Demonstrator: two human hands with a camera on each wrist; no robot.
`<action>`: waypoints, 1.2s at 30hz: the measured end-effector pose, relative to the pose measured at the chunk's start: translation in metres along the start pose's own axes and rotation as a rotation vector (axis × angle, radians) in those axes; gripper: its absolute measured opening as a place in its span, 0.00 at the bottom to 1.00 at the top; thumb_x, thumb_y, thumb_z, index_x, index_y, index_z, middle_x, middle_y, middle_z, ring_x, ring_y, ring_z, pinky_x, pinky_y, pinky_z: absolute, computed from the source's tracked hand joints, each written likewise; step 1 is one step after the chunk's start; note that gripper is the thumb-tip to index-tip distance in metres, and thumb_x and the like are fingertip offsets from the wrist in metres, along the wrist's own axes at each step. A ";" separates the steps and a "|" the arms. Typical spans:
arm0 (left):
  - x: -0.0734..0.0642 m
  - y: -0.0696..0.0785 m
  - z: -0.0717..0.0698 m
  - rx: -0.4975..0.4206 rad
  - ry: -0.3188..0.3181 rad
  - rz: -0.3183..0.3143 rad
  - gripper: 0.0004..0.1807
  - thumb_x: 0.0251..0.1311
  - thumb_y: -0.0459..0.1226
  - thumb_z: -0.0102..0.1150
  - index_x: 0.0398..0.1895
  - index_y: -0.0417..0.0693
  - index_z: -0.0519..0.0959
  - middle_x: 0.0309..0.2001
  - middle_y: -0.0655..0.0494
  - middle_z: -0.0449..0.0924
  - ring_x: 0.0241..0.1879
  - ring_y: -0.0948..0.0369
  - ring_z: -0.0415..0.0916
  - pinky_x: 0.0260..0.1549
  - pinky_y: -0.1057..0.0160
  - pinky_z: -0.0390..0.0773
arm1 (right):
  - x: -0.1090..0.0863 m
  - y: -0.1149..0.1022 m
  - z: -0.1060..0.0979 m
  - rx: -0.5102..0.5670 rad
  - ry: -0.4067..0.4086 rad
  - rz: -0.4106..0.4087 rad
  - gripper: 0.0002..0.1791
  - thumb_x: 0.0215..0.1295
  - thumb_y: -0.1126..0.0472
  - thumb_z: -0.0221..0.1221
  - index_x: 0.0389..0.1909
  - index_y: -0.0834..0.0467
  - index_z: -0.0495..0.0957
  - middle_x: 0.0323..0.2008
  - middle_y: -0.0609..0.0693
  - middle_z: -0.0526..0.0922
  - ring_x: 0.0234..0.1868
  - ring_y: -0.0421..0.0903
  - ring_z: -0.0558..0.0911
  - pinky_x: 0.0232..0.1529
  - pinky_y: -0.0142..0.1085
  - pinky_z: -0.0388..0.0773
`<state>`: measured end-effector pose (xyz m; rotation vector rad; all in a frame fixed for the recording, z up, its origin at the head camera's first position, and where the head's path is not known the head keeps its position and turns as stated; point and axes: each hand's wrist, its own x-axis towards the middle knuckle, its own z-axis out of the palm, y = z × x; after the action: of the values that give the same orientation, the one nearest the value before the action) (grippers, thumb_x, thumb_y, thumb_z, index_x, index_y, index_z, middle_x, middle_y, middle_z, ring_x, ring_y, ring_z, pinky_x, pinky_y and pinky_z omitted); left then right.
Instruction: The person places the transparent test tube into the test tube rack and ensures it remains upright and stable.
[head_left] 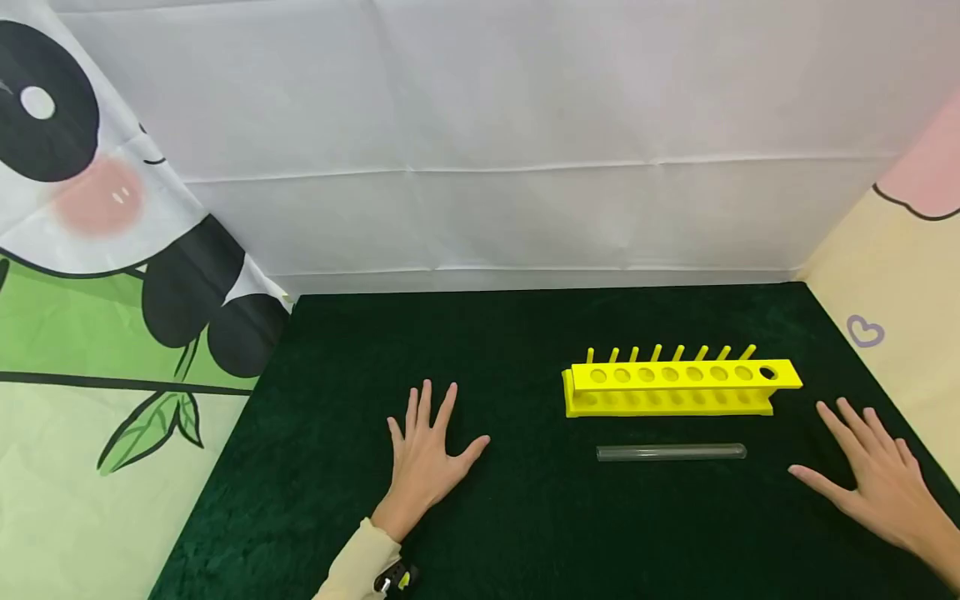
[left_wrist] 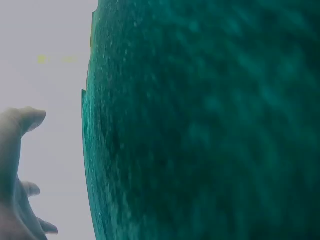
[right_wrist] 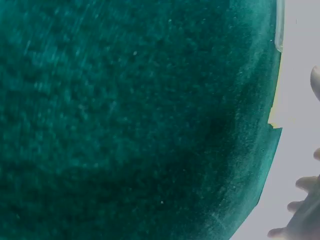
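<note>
My left hand (head_left: 426, 462) lies over the dark green cloth with fingers spread and nothing in them. On the far right, my right hand (head_left: 877, 479) is spread too, its fingers pointing toward the right end of a yellow test tube rack (head_left: 682, 398). The rack has a row of round holes and a row of upright pegs behind them. In front of it a clear glass test tube (head_left: 671, 452) lies on its side, between the two hands and nearer the right. Fingers of the left hand (left_wrist: 12, 145) and of the right hand (right_wrist: 305, 210) show at the wrist views' edges.
Dark green cloth (head_left: 525, 533) covers the table. A white sheet (head_left: 487, 167) hangs behind it. On the left is a panda-print cloth (head_left: 75, 333); a cream and pink printed cloth (head_left: 907, 275) borders the right side. A dark wrist device (head_left: 395, 577) sits at the left cuff.
</note>
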<state>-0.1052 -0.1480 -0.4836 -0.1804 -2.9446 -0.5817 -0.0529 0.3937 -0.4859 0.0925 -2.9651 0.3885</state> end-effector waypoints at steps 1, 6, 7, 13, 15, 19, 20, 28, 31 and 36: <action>0.000 0.001 0.001 -0.012 -0.005 0.002 0.49 0.52 0.71 0.47 0.74 0.63 0.49 0.75 0.46 0.40 0.72 0.43 0.36 0.58 0.28 0.39 | 0.000 -0.001 -0.001 0.005 0.006 0.001 0.60 0.51 0.38 0.64 0.75 0.52 0.37 0.72 0.67 0.37 0.70 0.66 0.30 0.60 0.67 0.26; 0.002 0.005 0.003 -0.098 -0.031 0.007 0.48 0.53 0.70 0.47 0.74 0.64 0.49 0.75 0.47 0.40 0.72 0.44 0.36 0.60 0.30 0.42 | -0.001 -0.007 -0.005 0.035 0.059 -0.022 0.58 0.50 0.41 0.67 0.74 0.56 0.42 0.70 0.70 0.46 0.69 0.70 0.38 0.59 0.71 0.34; 0.003 0.006 0.003 -0.120 -0.030 0.008 0.47 0.54 0.70 0.47 0.74 0.64 0.49 0.75 0.48 0.41 0.72 0.45 0.37 0.61 0.32 0.43 | -0.001 -0.008 -0.006 0.046 0.075 -0.032 0.57 0.50 0.42 0.67 0.74 0.57 0.44 0.69 0.71 0.47 0.69 0.71 0.41 0.59 0.71 0.36; 0.008 0.012 0.006 -0.289 -0.027 0.008 0.43 0.55 0.67 0.50 0.73 0.72 0.49 0.75 0.53 0.43 0.72 0.46 0.42 0.56 0.31 0.56 | 0.000 -0.017 -0.015 0.121 0.141 -0.084 0.52 0.50 0.49 0.69 0.72 0.60 0.52 0.64 0.72 0.57 0.62 0.73 0.53 0.60 0.69 0.42; 0.011 0.014 0.006 -0.346 -0.027 0.015 0.42 0.55 0.66 0.51 0.72 0.75 0.49 0.74 0.56 0.44 0.71 0.48 0.45 0.55 0.32 0.59 | 0.001 -0.021 -0.018 0.155 0.143 -0.092 0.50 0.51 0.51 0.69 0.71 0.60 0.53 0.63 0.72 0.59 0.60 0.73 0.55 0.60 0.69 0.42; 0.017 0.018 0.009 -0.452 -0.020 0.047 0.39 0.57 0.62 0.54 0.71 0.75 0.52 0.73 0.57 0.50 0.70 0.53 0.50 0.58 0.37 0.60 | 0.003 -0.033 -0.025 0.217 0.132 -0.083 0.47 0.52 0.54 0.69 0.71 0.59 0.56 0.62 0.70 0.61 0.59 0.72 0.57 0.60 0.68 0.43; 0.018 0.019 0.010 -0.475 -0.016 0.057 0.38 0.58 0.60 0.55 0.70 0.74 0.54 0.72 0.56 0.52 0.70 0.53 0.51 0.59 0.38 0.60 | 0.004 -0.035 -0.026 0.223 0.128 -0.079 0.47 0.52 0.54 0.69 0.70 0.59 0.56 0.62 0.70 0.61 0.60 0.72 0.57 0.60 0.68 0.44; 0.030 0.027 0.019 -0.648 -0.011 0.086 0.33 0.59 0.49 0.61 0.67 0.66 0.60 0.67 0.58 0.62 0.65 0.58 0.60 0.58 0.48 0.66 | 0.005 -0.053 -0.036 0.248 0.125 -0.087 0.44 0.52 0.56 0.69 0.68 0.60 0.60 0.59 0.69 0.63 0.57 0.69 0.59 0.56 0.70 0.49; 0.033 0.031 0.021 -0.696 -0.023 0.084 0.33 0.59 0.46 0.62 0.67 0.66 0.61 0.65 0.61 0.63 0.63 0.59 0.62 0.56 0.48 0.68 | 0.006 -0.058 -0.038 0.267 0.146 -0.111 0.42 0.51 0.57 0.70 0.67 0.59 0.63 0.58 0.67 0.65 0.57 0.67 0.60 0.56 0.69 0.50; 0.038 0.036 0.026 -0.751 -0.043 0.099 0.32 0.60 0.47 0.61 0.66 0.67 0.61 0.65 0.60 0.64 0.63 0.58 0.62 0.56 0.49 0.69 | 0.006 -0.068 -0.040 0.308 0.179 -0.145 0.41 0.48 0.60 0.71 0.64 0.56 0.67 0.57 0.62 0.69 0.57 0.61 0.63 0.58 0.66 0.52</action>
<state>-0.1399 -0.1015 -0.4883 -0.4064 -2.5769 -1.6431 -0.0474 0.3387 -0.4293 0.2884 -2.6812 0.7853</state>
